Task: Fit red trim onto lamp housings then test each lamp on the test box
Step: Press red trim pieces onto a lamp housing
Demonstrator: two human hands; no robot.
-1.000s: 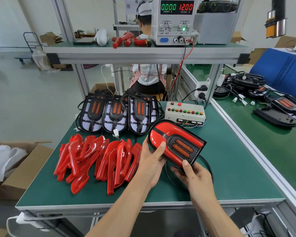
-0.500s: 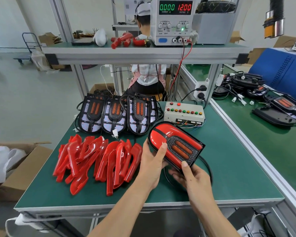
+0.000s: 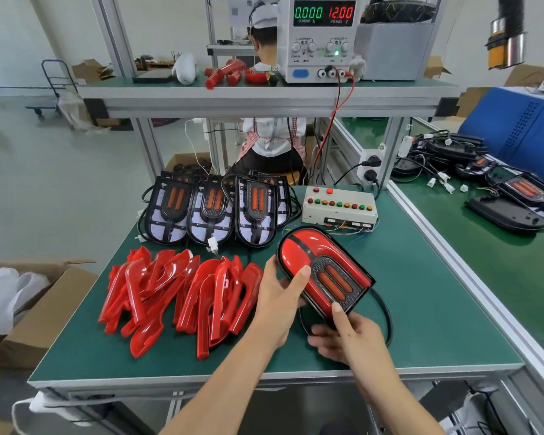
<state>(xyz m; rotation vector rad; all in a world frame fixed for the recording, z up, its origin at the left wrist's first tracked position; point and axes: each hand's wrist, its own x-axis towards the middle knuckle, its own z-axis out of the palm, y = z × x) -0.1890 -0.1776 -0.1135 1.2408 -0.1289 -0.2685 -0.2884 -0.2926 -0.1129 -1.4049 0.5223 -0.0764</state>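
A lamp housing with red trim fitted (image 3: 319,268) is held tilted above the green table (image 3: 427,309). My left hand (image 3: 280,296) grips its left side, thumb on the red face. My right hand (image 3: 346,337) holds its near corner from below, thumb on the edge. Its black cable (image 3: 385,312) loops under it. The white test box (image 3: 339,208) with coloured buttons stands just behind. A heap of red trim pieces (image 3: 182,296) lies to the left. Three bare black housings (image 3: 214,211) stand in a row at the back.
A power supply (image 3: 319,36) reading 12.00 V sits on the upper shelf, its red lead running down. More lamps and cables (image 3: 496,186) lie on the right bench. Cardboard boxes (image 3: 35,312) stand at the left. A person sits behind the bench.
The lamp stays in both hands, almost unmoved. My right thumb has shifted slightly along its near edge.
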